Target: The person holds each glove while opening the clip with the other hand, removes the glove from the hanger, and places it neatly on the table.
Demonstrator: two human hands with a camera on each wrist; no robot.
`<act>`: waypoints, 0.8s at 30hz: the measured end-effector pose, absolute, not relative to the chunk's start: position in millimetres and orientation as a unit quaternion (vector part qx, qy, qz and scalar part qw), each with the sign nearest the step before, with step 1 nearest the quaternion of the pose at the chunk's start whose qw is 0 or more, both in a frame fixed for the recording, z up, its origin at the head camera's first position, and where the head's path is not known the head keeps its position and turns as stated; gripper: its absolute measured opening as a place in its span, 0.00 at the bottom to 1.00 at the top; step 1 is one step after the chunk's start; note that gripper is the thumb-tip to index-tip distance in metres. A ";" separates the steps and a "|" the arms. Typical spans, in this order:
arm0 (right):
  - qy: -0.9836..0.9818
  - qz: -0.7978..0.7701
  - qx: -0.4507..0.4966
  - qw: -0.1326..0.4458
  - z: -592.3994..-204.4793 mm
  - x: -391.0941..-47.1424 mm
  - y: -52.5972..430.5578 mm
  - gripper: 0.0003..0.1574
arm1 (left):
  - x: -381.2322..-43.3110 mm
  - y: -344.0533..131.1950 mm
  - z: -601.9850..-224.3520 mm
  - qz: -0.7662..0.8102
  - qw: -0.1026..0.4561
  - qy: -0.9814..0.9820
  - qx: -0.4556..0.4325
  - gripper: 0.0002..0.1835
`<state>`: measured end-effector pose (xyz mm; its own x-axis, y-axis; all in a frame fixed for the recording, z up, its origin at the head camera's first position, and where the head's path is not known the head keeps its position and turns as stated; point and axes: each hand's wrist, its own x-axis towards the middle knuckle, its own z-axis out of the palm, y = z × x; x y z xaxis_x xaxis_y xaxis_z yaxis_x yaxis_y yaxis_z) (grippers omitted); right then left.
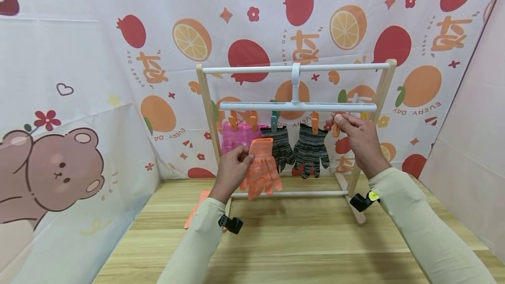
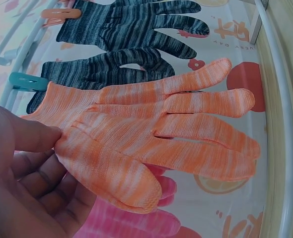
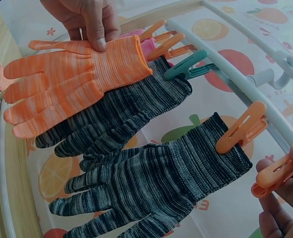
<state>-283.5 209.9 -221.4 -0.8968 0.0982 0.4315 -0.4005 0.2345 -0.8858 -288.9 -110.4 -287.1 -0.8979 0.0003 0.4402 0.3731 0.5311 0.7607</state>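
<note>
An orange knit glove (image 1: 262, 168) hangs fingers-down from my left hand (image 1: 232, 168), which pinches its edge between thumb and fingers. My right hand (image 1: 360, 137) grips an orange clothespin (image 3: 275, 174) at the right end of the white hanger (image 1: 256, 106). Two dark striped gloves hang from the hanger: one glove (image 1: 311, 146) by an orange clothespin (image 3: 242, 128), the other (image 1: 279, 143) by a green clothespin (image 1: 274, 122). At the left, pink gloves (image 1: 236, 137) hang from two orange clothespins, partly hidden behind the orange glove and my left hand.
The hanger hooks over the top bar (image 1: 244, 69) of a wooden rack with white rods. Another orange knit piece (image 1: 197, 208) lies on the wooden table (image 1: 300, 240) at the left, partly behind my left forearm. A fruit-print cloth (image 1: 252, 25) stands behind the rack.
</note>
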 end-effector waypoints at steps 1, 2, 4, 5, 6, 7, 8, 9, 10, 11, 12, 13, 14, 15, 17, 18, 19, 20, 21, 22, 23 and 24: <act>-0.757 0.613 0.100 0.203 -221.2 -283.5 210.0 0.33 | -288.5 -111.0 -287.4 -0.471 0.198 -0.853 -0.110 0.05; -0.758 0.612 0.100 0.203 -221.0 -283.5 210.1 0.33 | -288.5 -111.5 -287.6 -0.471 0.199 -0.853 -0.109 0.05; -0.759 0.612 0.097 0.201 -221.0 -283.2 209.9 0.34 | -287.7 -112.9 -287.8 -0.471 0.199 -0.853 -0.106 0.06; -0.760 0.612 0.095 0.200 -221.0 -283.0 209.7 0.34 | -286.9 -113.7 -287.9 -0.473 0.198 -0.852 -0.103 0.06; -0.761 0.611 0.094 0.198 -221.3 -283.0 209.7 0.34 | -286.3 -114.4 -287.9 -0.474 0.198 -0.852 -0.101 0.06; -0.759 0.613 0.093 0.196 -221.4 -282.7 209.4 0.34 | -286.0 -115.1 -288.0 -0.475 0.198 -0.852 -0.100 0.07; -0.760 0.613 0.092 0.196 -221.6 -282.4 209.3 0.34 | -285.6 -115.8 -287.8 -0.476 0.198 -0.851 -0.098 0.07; -0.760 0.613 0.091 0.196 -221.6 -282.0 209.3 0.34 | -285.1 -116.4 -287.7 -0.477 0.199 -0.850 -0.097 0.07; -0.759 0.614 0.091 0.195 -222.2 -281.9 209.2 0.34 | -285.1 -117.1 -288.3 -0.477 0.198 -0.850 -0.097 0.07; -0.758 0.615 0.091 0.196 -222.6 -281.7 209.2 0.34 | -285.1 -117.7 -288.9 -0.479 0.199 -0.850 -0.097 0.06; -0.757 0.617 0.093 0.196 -222.8 -281.5 209.3 0.34 | -285.3 -118.2 -289.4 -0.479 0.198 -0.849 -0.097 0.06; -0.756 0.617 0.093 0.196 -222.9 -281.2 209.2 0.34 | -285.5 -118.8 -289.9 -0.480 0.197 -0.849 -0.097 0.06; -0.757 0.616 0.093 0.196 -222.9 -281.0 209.4 0.34 | -285.6 -119.2 -290.3 -0.480 0.196 -0.850 -0.097 0.06; -0.757 0.616 0.094 0.196 -222.8 -280.8 209.6 0.35 | -285.6 -119.8 -290.5 -0.481 0.196 -0.849 -0.097 0.05; -0.755 0.618 0.097 0.196 -222.5 -280.8 209.9 0.35 | -285.9 -120.7 -290.8 -0.481 0.196 -0.849 -0.098 0.05; -0.755 0.618 0.098 0.196 -222.2 -280.8 210.0 0.35 | -286.0 -121.2 -290.7 -0.480 0.197 -0.849 -0.099 0.05; -0.755 0.619 0.099 0.195 -222.1 -280.9 210.1 0.35 | -285.9 -121.8 -290.7 -0.480 0.198 -0.849 -0.100 0.05; -0.754 0.619 0.099 0.195 -222.0 -281.0 210.1 0.35 | -285.8 -122.4 -290.6 -0.479 0.199 -0.849 -0.101 0.05; -0.754 0.619 0.100 0.195 -222.1 -281.2 210.2 0.34 | -285.8 -123.0 -290.6 -0.480 0.198 -0.849 -0.101 0.05; -0.753 0.620 0.100 0.196 -222.2 -281.5 210.2 0.34 | -285.6 -123.6 -290.6 -0.478 0.199 -0.849 -0.101 0.05; -0.754 0.619 0.100 0.196 -222.5 -281.9 210.2 0.34 | -285.3 -124.3 -290.6 -0.478 0.198 -0.850 -0.101 0.05; -0.754 0.619 0.099 0.196 -222.6 -282.1 210.2 0.34 | -284.9 -125.0 -290.6 -0.477 0.198 -0.850 -0.100 0.05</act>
<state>-282.1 210.2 -222.6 -0.9036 0.0934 0.4181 -0.3919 0.2140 -0.8948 -284.9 -125.0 -290.6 -0.9012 -0.0190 0.4330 0.3596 0.5249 0.7715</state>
